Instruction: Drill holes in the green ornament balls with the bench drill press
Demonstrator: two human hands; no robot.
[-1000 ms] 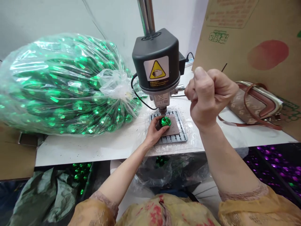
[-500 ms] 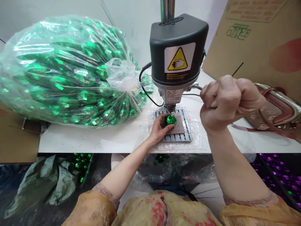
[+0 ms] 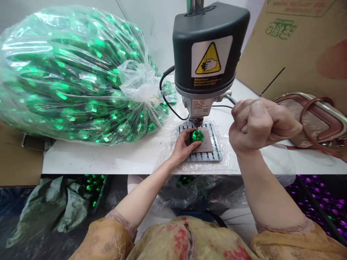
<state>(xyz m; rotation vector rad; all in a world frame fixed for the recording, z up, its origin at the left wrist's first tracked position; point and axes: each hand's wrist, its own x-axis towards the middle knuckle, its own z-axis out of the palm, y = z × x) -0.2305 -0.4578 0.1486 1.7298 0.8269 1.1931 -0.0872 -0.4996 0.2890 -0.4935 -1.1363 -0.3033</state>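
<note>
My left hand (image 3: 182, 146) grips a shiny green faceted piece (image 3: 197, 135) between thumb and fingers, on a brown board (image 3: 207, 144) over the slotted metal base (image 3: 217, 156). Directly above the piece is the bit of a small bench drill press (image 3: 204, 68); whether its tip is inside the piece cannot be made out. My right hand (image 3: 257, 124) is closed in a fist around the drill press's feed lever (image 3: 230, 99), whose end is hidden in the fingers. A yellow hand-warning label (image 3: 211, 59) faces me on the drill's black housing.
A clear bag (image 3: 81, 79) full of green shiny pieces lies left of the drill. Behind the right hand are a handbag (image 3: 322, 122) and a cardboard box (image 3: 300, 50). Dark shavings dot the white table (image 3: 89, 159). Purple pieces (image 3: 322, 198) sit below its edge at right.
The drill head and the bag of green pieces appear larger and shifted as the view tilts slightly. My right fist sits a little lower on the lever; my left hand still holds the green piece.
</note>
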